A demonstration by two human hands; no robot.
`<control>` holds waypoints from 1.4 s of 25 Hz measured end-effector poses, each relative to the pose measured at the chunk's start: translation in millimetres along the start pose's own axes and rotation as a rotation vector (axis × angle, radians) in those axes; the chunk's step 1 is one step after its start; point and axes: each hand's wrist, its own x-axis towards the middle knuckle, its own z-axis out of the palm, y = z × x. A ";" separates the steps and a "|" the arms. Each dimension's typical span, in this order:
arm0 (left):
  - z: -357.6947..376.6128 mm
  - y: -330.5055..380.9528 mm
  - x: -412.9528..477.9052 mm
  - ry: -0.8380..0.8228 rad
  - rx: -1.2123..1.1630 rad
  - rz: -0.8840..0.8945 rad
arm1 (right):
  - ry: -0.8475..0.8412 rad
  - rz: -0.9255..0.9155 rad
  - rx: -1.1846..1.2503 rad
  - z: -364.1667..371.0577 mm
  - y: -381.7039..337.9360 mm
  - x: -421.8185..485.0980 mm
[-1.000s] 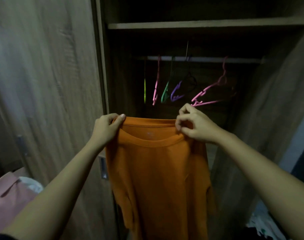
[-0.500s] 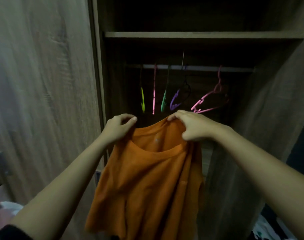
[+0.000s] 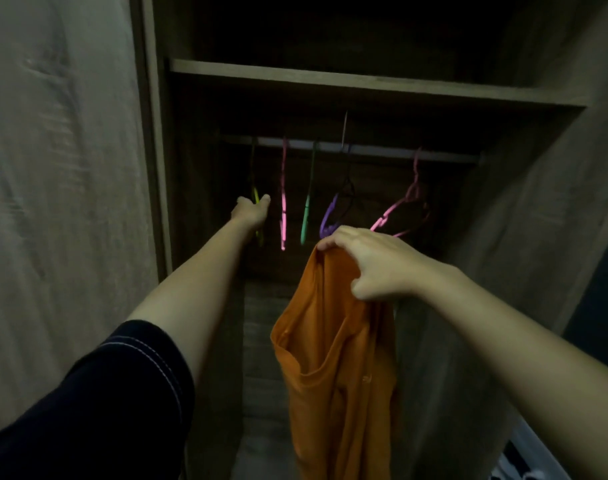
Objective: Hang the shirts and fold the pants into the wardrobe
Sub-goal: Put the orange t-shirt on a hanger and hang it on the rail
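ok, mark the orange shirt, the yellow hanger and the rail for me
orange shirt point(image 3: 333, 368), head view, on the hanging fabric at mid-body.
yellow hanger point(image 3: 256, 195), head view, on the lit strip of its stem.
rail point(image 3: 378, 150), head view, on a bare stretch between hangers.

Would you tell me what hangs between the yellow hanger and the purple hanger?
Head view: a pink hanger, then a green hanger, both empty.

Orange shirt point(image 3: 333, 358): plain knit, gathered at the collar in the right hand point(image 3: 375, 268), hanging limp below and in front of the rail point(image 3: 382, 152). On the rail, left to right: yellow hanger point(image 3: 256, 199), pink hanger point(image 3: 283, 209), green hanger point(image 3: 306, 216), purple hanger point(image 3: 330, 216), second pink hanger point(image 3: 399, 206), this last turned askew.
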 end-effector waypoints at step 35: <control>-188.2 -216.9 -275.9 0.222 0.556 0.496 | -0.198 0.195 0.234 183.4 -15.2 40.4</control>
